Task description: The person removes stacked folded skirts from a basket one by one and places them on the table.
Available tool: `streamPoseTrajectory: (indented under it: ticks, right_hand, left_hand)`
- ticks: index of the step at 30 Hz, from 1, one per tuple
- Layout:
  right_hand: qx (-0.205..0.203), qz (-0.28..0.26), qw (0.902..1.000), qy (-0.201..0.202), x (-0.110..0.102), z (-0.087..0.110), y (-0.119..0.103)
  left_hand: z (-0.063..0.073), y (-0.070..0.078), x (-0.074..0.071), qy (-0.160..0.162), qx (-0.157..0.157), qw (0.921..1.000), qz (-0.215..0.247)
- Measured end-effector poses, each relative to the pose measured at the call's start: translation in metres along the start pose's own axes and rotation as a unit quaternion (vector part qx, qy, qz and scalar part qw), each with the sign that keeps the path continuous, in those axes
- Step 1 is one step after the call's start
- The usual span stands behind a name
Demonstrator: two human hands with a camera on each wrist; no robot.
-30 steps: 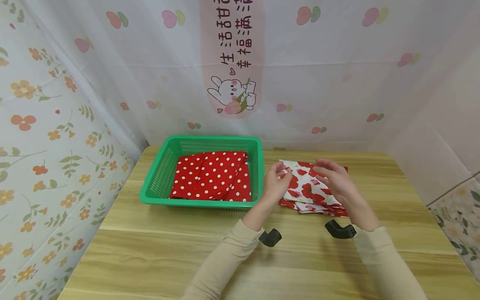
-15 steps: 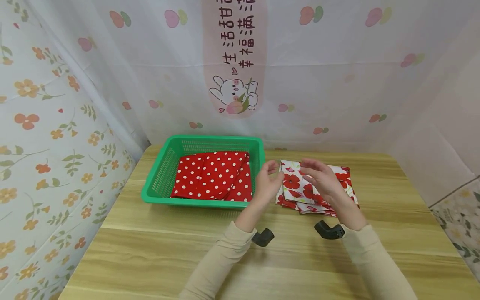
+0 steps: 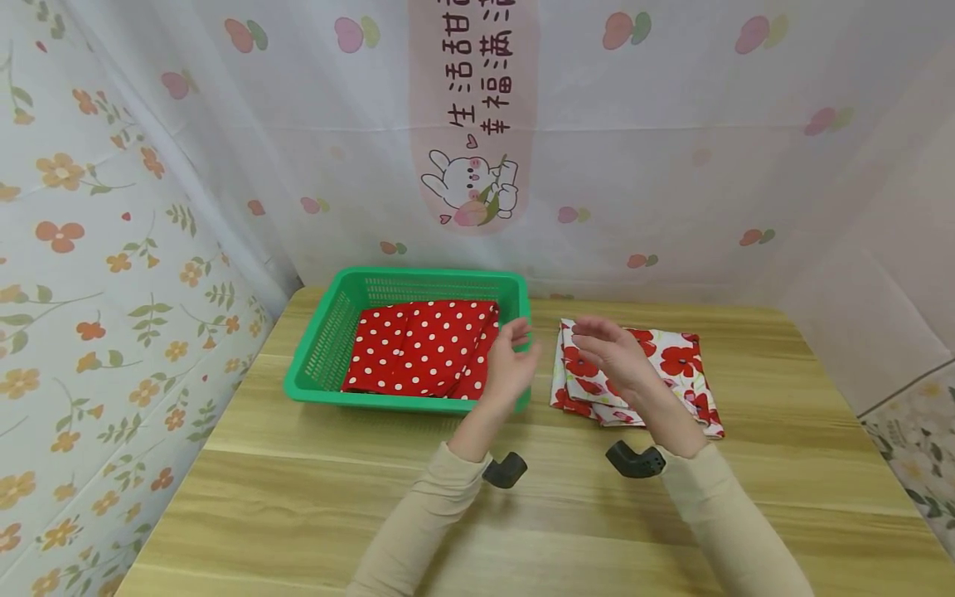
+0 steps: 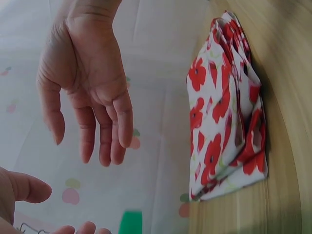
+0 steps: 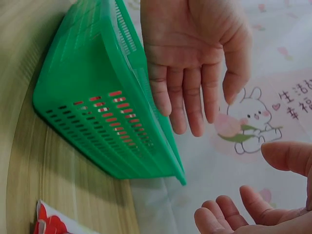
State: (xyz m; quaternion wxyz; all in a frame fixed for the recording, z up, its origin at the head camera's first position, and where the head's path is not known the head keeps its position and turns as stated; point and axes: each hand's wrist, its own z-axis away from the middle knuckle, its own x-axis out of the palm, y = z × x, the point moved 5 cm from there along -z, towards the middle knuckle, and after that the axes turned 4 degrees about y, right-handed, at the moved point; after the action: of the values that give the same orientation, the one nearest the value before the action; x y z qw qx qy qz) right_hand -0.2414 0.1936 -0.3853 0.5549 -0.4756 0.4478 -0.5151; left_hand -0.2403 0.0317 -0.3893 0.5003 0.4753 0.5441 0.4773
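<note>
Both hands hover with nothing in them, palms facing each other. In the head view my left hand (image 3: 511, 366) is raised in front of the right end of a green plastic basket (image 3: 403, 404). Inside the basket lies a folded red cloth with white polka dots (image 3: 429, 348). My right hand (image 3: 618, 358) hovers over the left part of a folded white cloth with red flowers (image 3: 681, 365), hiding some of it. The left wrist view shows this floral cloth (image 4: 209, 126) in several loose layers, apart from the right hand (image 4: 92, 73), whose fingers are relaxed.
A wooden table (image 3: 313, 497) bears the basket and the floral cloth, with a gap between them. A white printed curtain (image 3: 656, 166) hangs behind, and a floral curtain (image 3: 89, 348) is at the left. Black curved pieces (image 3: 634, 460) project by the wrists.
Both hands have moved left, away from over the floral cloth, uncovering its right part. The left hand now overlaps the basket's right end. Neither cloth has visibly moved.
</note>
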Motion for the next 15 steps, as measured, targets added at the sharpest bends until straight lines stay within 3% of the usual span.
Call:
streamPoseTrajectory:
  ticks: [15]
  right_hand:
    - [-0.013, 0.020, 0.9991, -0.034, 0.034, -0.006, -0.005]
  left_hand:
    - [-0.007, -0.008, -0.044, 0.034, -0.014, 0.9992, -0.018]
